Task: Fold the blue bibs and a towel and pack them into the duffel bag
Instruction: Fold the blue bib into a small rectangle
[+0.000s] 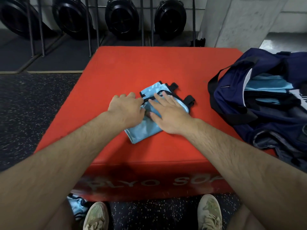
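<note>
Light-blue black-trimmed fabric bib [149, 113] mid-fold beside navy duffel bag [259, 100] — right hand [167, 113] flat pressing, left hand [127, 107] pinching trim; pack next.

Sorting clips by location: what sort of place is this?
Probably a gym: a red plyo box, speckled rubber flooring, and upright rowing machines stored along the wall.

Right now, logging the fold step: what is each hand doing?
Left hand: fingers curled, pinching the black trim of the blue bib.
Right hand: open, pressing flat on the bib.
</note>
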A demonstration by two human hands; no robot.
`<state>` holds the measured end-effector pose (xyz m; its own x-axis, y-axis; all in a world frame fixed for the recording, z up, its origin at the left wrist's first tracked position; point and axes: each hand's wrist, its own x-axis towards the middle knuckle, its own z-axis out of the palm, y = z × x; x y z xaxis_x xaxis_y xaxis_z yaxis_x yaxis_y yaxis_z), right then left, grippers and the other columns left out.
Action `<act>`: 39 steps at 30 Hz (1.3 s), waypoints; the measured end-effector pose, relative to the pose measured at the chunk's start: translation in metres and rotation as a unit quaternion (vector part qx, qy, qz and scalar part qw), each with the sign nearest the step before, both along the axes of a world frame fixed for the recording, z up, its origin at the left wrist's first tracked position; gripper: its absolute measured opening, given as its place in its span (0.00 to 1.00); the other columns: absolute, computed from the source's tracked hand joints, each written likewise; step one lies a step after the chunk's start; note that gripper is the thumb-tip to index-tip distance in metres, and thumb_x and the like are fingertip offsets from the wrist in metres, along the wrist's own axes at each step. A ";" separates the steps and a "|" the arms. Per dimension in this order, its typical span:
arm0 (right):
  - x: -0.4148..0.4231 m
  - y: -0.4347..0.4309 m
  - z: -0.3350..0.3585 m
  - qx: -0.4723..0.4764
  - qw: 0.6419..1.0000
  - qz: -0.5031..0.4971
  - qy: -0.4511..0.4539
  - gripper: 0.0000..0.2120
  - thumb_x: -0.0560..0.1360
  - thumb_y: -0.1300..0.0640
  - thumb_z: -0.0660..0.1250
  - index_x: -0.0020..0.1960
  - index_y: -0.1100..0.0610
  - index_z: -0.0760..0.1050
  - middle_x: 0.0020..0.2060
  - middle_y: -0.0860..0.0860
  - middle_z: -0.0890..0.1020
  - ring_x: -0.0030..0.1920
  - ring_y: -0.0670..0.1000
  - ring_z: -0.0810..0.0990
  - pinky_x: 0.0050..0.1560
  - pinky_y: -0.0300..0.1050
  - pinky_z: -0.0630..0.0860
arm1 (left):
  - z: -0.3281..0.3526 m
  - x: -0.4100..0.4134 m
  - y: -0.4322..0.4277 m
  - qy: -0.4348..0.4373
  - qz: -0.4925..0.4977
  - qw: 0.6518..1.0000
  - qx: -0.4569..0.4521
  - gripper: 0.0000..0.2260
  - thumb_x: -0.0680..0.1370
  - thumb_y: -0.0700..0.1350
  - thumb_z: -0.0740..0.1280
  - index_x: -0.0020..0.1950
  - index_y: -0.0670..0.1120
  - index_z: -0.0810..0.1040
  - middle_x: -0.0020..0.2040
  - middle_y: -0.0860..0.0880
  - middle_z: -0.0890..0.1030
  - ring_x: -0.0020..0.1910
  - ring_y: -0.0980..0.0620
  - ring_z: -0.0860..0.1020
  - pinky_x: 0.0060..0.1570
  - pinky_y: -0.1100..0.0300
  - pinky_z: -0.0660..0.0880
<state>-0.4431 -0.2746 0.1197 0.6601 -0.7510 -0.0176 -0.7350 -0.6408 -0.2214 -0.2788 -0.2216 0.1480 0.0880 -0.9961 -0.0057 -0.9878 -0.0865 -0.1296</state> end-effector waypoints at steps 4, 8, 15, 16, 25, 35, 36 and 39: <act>0.010 0.015 0.037 -0.039 0.999 0.010 0.015 0.22 0.77 0.39 0.66 0.66 0.48 0.72 0.66 0.50 0.68 0.68 0.55 0.64 0.69 0.52 0.65 | 0.009 0.011 0.022 0.044 -0.006 0.999 0.021 0.17 0.80 0.63 0.57 0.41 0.51 0.67 0.49 0.48 0.79 0.50 0.44 0.78 0.42 0.55 0.66; -0.006 0.049 0.062 0.074 0.988 0.076 0.113 0.31 0.63 0.31 0.75 0.58 0.44 0.70 0.56 0.45 0.67 0.60 0.50 0.65 0.60 0.52 0.72 | 0.017 0.014 0.052 0.039 -0.041 0.997 0.047 0.17 0.76 0.65 0.63 0.45 0.51 0.67 0.44 0.53 0.71 0.46 0.46 0.74 0.40 0.55 0.67; -0.016 0.058 0.056 0.090 0.982 0.085 0.145 0.28 0.65 0.43 0.80 0.60 0.44 0.72 0.60 0.45 0.67 0.60 0.50 0.68 0.62 0.50 0.71 | 0.009 0.006 0.071 0.143 -0.195 0.968 0.071 0.24 0.69 0.74 0.61 0.50 0.55 0.68 0.48 0.57 0.69 0.49 0.54 0.68 0.52 0.54 0.72; -0.015 0.056 0.055 0.083 0.983 0.091 0.136 0.23 0.68 0.46 0.78 0.59 0.45 0.73 0.59 0.46 0.68 0.60 0.51 0.70 0.61 0.50 0.71 | 0.007 0.007 0.072 0.108 -0.201 0.970 0.084 0.24 0.69 0.73 0.62 0.50 0.56 0.67 0.48 0.57 0.67 0.49 0.54 0.66 0.52 0.55 0.71; -0.020 0.051 0.058 0.061 0.984 0.114 0.124 0.22 0.71 0.41 0.72 0.61 0.48 0.72 0.56 0.46 0.72 0.59 0.48 0.69 0.60 0.49 0.72 | 0.017 0.013 0.062 0.154 -0.191 0.967 0.069 0.09 0.78 0.52 0.63 0.44 0.48 0.71 0.44 0.54 0.74 0.44 0.50 0.74 0.44 0.55 0.71; -0.029 0.040 0.071 0.220 0.973 0.055 -0.051 0.18 0.71 0.45 0.68 0.47 0.60 0.77 0.41 0.61 0.83 0.42 0.62 0.81 0.46 0.61 0.78 | 0.063 0.031 0.068 0.353 -0.101 0.897 0.247 0.21 0.66 0.63 0.74 0.45 0.49 0.75 0.34 0.55 0.76 0.34 0.56 0.75 0.38 0.51 0.73; -0.027 0.038 0.069 0.230 0.969 0.037 -0.075 0.15 0.72 0.46 0.69 0.48 0.58 0.78 0.42 0.60 0.84 0.44 0.62 0.82 0.47 0.61 0.79 | 0.063 0.034 0.068 0.364 -0.101 0.895 0.238 0.19 0.66 0.60 0.76 0.46 0.50 0.76 0.35 0.56 0.77 0.33 0.57 0.75 0.37 0.54 0.72; -0.021 0.029 0.065 0.214 0.966 -0.005 -0.145 0.04 0.77 0.53 0.69 0.48 0.53 0.78 0.39 0.53 0.83 0.37 0.53 0.81 0.44 0.53 0.78 | 0.056 0.047 0.058 0.348 -0.074 0.930 0.097 0.09 0.73 0.51 0.76 0.48 0.54 0.77 0.39 0.56 0.80 0.36 0.57 0.76 0.35 0.64 0.70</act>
<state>-0.4637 -0.2452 0.1849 0.6764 -0.7225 -0.1429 -0.6081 -0.4383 -0.6620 -0.2322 -0.1637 0.2039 -0.1414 -0.9715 -0.1902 -0.8380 0.0151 0.5455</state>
